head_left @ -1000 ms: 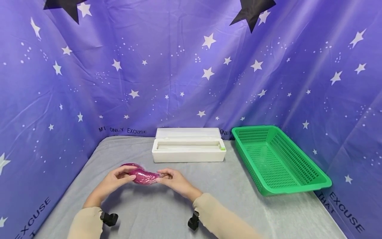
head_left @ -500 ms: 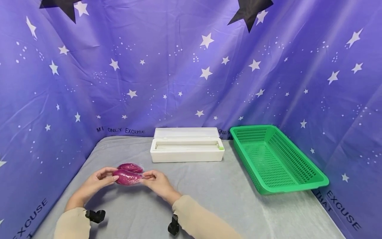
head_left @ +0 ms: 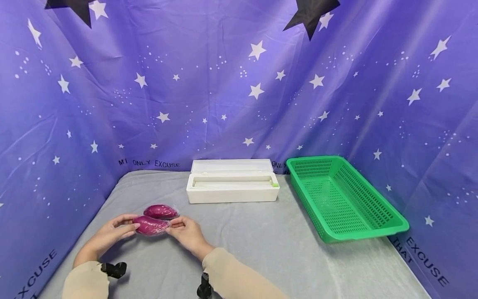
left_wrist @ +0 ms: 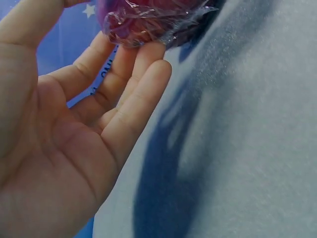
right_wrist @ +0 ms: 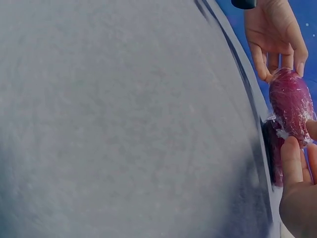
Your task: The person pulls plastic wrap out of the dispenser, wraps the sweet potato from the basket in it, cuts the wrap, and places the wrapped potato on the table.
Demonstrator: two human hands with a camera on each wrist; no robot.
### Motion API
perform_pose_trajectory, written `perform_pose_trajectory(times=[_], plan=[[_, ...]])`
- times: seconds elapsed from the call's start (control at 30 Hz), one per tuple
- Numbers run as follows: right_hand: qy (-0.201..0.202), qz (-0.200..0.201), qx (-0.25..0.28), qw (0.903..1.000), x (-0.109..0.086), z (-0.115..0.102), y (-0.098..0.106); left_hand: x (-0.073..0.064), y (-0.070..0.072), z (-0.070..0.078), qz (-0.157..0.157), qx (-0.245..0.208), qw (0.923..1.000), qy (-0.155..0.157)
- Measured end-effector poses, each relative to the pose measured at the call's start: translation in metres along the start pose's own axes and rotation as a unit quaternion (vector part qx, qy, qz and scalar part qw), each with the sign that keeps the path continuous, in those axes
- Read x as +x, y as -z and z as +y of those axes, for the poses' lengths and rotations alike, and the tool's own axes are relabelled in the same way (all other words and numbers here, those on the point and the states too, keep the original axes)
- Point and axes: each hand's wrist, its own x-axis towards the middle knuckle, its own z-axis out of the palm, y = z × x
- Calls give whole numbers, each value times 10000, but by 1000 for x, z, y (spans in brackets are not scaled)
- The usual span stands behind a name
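Observation:
Between both hands in the head view is a magenta sweet potato (head_left: pixel 152 226) wrapped in clear film. My left hand (head_left: pixel 106 236) grips its left end between thumb and fingers. At the right end, the thumb and fingers of my right hand (head_left: pixel 189 235) pinch the film-covered tip. A second wrapped sweet potato (head_left: pixel 161 211) lies on the grey cloth just behind it. From the left wrist, only the lower end of the held sweet potato (left_wrist: pixel 148 22) shows above the fingertips. The right wrist view has both hands at its opposite ends.
A white cling film dispenser (head_left: pixel 233 195) stands at the back with its lid raised and a green slider (head_left: pixel 275 185) at its right. To the right is a green perforated basket (head_left: pixel 317 218). A purple star-patterned curtain (head_left: pixel 209 83) surrounds the grey-covered table (head_left: pixel 261 249).
Both hands have moved left and slightly down with the held sweet potato. The second sweet potato, partly hidden before, now shows fully behind it. The head view has shifted slightly.

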Motion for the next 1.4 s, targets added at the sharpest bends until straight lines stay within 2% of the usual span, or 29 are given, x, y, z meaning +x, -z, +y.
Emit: perform_pose_trajectory(times=[0.2, 0.43, 0.63, 0.8, 0.93, 1.2, 1.4], plan=[[-27, -200, 44, 9998, 0, 3, 1, 2, 2, -7, -267, -122, 9994, 195], [-37, -295, -71, 9995, 2, 6, 3, 7, 1, -12, -139, -57, 9990, 415], [25, -439, -381, 9983, 3, 5, 8, 11, -1, -10, -164, 213, 9986, 454], [-50, -626, -812, 9947, 5, 8, 11, 13, -1, -9, -230, 518, 9971, 503], [-112, -776, -1031, 9916, 6, 8, 13, 13, 0, -10, -290, 597, 9967, 465], [-96, -917, -977, 9909, 5, 4, 15, 11, 1, -9, -263, 653, 9959, 564], [-208, -972, -1077, 9892, 5, 2, 23, 8, 2, -7, -215, 794, 9956, 439]])
